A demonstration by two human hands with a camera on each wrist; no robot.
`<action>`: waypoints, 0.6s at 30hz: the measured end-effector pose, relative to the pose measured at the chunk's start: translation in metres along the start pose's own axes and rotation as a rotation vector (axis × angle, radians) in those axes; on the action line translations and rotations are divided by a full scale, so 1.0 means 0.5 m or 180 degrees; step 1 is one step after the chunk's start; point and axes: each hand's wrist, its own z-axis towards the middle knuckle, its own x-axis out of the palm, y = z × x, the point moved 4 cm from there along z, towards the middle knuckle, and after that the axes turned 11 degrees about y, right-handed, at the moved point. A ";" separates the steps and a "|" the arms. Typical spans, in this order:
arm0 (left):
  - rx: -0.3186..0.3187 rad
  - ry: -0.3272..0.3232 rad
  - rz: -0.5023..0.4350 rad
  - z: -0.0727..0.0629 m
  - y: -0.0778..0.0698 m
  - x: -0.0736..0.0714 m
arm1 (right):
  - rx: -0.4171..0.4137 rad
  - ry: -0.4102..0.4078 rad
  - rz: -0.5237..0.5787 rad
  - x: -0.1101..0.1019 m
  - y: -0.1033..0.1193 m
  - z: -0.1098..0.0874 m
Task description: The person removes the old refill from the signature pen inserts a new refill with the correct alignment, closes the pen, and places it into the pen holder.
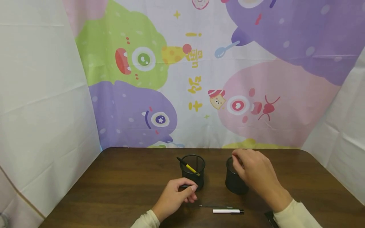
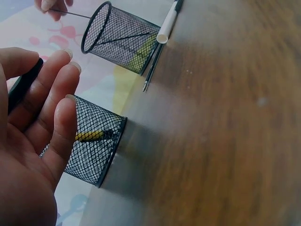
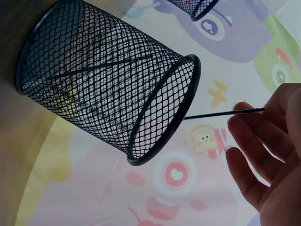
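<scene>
In the head view my right hand (image 1: 256, 171) is over the right black mesh pen holder (image 1: 235, 183). Its fingertips pinch a thin dark pen refill (image 3: 223, 114), whose far end meets the holder's rim in the right wrist view. My left hand (image 1: 178, 193) is before the left mesh pen holder (image 1: 194, 180), gripping a black pen-like piece (image 2: 24, 85) between thumb and fingers; the hand hides much of it. A yellow pen with a black end (image 1: 189, 167) leans in the left holder.
Near the table's front lie a pen refill with a metal tip (image 1: 215, 206) and a white pen with a black end (image 1: 226, 211), side by side. A black object (image 1: 270, 218) shows partly beside the right sleeve. A printed cloth (image 1: 196, 126) hangs behind the brown table (image 1: 128, 177).
</scene>
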 end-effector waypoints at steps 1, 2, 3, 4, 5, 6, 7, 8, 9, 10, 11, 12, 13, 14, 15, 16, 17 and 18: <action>0.0005 0.0002 0.0005 0.000 0.000 0.000 | -0.0017 0.0009 0.0009 -0.001 0.001 0.000; 0.0007 0.0002 0.0003 0.000 0.000 0.001 | -0.0033 0.0018 0.0016 -0.001 0.002 -0.001; 0.0013 0.0001 0.0004 0.000 -0.001 0.001 | -0.0045 0.0027 0.0023 -0.002 0.003 -0.001; 0.0017 -0.0001 0.0003 -0.001 -0.001 0.001 | -0.0056 0.0033 0.0024 -0.002 0.003 -0.002; 0.0020 -0.0002 0.0001 -0.001 -0.001 0.002 | -0.0066 0.0036 0.0024 -0.002 0.004 -0.003; 0.0021 -0.0002 0.0004 -0.001 -0.001 0.002 | -0.0075 0.0044 0.0021 -0.003 0.005 -0.003; 0.0022 -0.0003 0.0006 -0.001 -0.001 0.002 | -0.0088 0.0049 0.0019 -0.003 0.005 -0.004; 0.0024 -0.0004 0.0010 -0.001 -0.001 0.002 | -0.0099 0.0062 0.0016 -0.003 0.006 -0.005; 0.0024 -0.0004 0.0017 -0.001 -0.001 0.002 | -0.0110 0.0080 0.0018 -0.003 0.006 -0.005; 0.0022 -0.0004 0.0021 -0.001 -0.001 0.002 | -0.0127 0.0094 0.0020 -0.003 0.007 -0.006; 0.0020 -0.0003 0.0027 0.000 -0.001 0.002 | -0.0143 0.0109 0.0025 -0.003 0.007 -0.006; 0.0017 -0.0002 0.0032 0.000 -0.001 0.002 | -0.0163 0.0119 0.0032 -0.002 0.008 -0.007; 0.0015 0.0000 0.0032 0.000 -0.001 0.003 | -0.0184 0.0124 0.0039 -0.002 0.009 -0.007; 0.0014 0.0002 0.0031 0.000 -0.001 0.003 | -0.0209 0.0120 0.0046 -0.001 0.010 -0.007; 0.0013 0.0004 0.0030 0.000 -0.001 0.003 | -0.0230 0.0123 0.0053 0.000 0.011 -0.008; 0.0014 0.0004 0.0026 0.000 -0.001 0.003 | -0.0249 0.0126 0.0056 0.001 0.013 -0.008; 0.0017 0.0005 0.0026 0.000 -0.001 0.003 | -0.0265 0.0126 0.0056 0.002 0.014 -0.008; 0.0021 0.0007 0.0025 0.000 -0.002 0.003 | -0.0279 0.0129 0.0063 0.003 0.016 -0.008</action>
